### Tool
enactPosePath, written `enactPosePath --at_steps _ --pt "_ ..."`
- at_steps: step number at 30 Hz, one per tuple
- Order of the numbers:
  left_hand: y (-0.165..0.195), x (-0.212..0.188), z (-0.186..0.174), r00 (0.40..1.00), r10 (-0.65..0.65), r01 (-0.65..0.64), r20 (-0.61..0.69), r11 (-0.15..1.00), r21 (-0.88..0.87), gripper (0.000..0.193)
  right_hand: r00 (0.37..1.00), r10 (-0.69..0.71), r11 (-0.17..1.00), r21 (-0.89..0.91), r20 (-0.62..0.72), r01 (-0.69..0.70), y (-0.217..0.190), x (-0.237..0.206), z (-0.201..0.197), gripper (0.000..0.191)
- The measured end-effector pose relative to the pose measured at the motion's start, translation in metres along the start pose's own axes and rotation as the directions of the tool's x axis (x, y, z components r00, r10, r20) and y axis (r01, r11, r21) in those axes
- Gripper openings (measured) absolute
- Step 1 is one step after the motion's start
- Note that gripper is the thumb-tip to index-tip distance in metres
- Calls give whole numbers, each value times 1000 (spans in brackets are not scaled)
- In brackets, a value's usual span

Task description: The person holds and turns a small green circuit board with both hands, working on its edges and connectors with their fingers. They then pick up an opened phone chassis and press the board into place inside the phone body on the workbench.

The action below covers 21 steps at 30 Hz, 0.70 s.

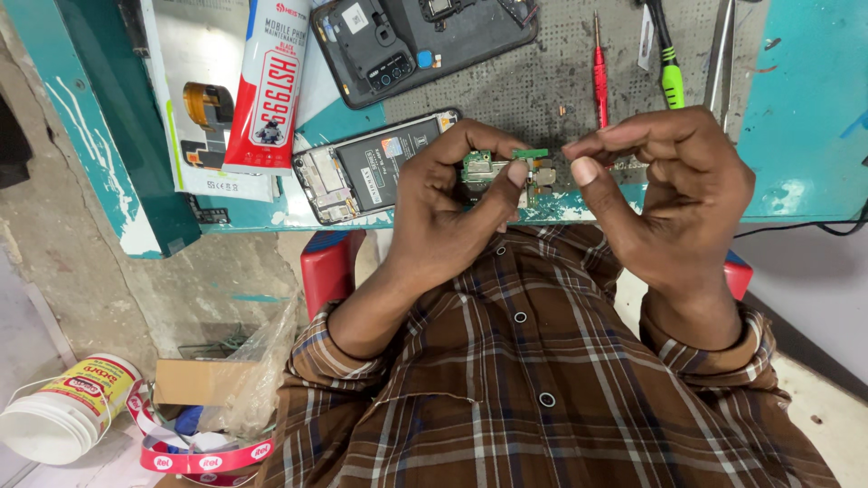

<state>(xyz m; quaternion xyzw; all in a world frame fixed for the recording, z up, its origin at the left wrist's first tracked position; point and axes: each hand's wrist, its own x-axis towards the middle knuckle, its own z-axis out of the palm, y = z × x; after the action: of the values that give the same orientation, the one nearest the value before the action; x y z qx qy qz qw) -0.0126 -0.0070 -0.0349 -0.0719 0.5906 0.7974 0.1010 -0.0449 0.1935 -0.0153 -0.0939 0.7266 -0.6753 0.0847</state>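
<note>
While both arms in checked sleeves reach forward, the left hand (452, 212) pinches a small green circuit board (495, 169) between thumb and fingers, just above the table (805, 108) edge. The right hand (674, 194) has its grip pressed together at the board's right end. Beyond lie an opened phone (371, 167), a glue tube (268, 86), and a red screwdriver (599, 77).

Circuit board (488, 169): green laminate, bright metal shields, matt. Opened phone (366, 167), left of it: glossy black battery film, metal frame. Bench top (805, 108): teal paint, chipped, rough. Red screwdriver (600, 81), far: glossy plastic handle. Shirt (506, 380), near: woven plaid cloth, matt.
</note>
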Motion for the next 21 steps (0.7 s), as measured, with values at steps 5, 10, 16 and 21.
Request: enactPosePath --at_steps 5,10,16,21 --pt "-3 -1 -1 1000 -9 9 -3 1000 14 8 1000 7 1000 1 -2 -7 2 -1 -3 28" --pt "-9 -1 -6 986 168 -165 -14 977 137 5 1000 -2 1000 5 3 2 3 -3 -3 28" --pt "-8 0 -5 999 4 -5 -40 1000 -29 6 999 -35 999 -14 21 35 5 1 -4 27" --pt "-5 -2 -5 996 -34 27 -77 996 -89 8 997 -17 992 -128 -81 7 6 5 -6 17"
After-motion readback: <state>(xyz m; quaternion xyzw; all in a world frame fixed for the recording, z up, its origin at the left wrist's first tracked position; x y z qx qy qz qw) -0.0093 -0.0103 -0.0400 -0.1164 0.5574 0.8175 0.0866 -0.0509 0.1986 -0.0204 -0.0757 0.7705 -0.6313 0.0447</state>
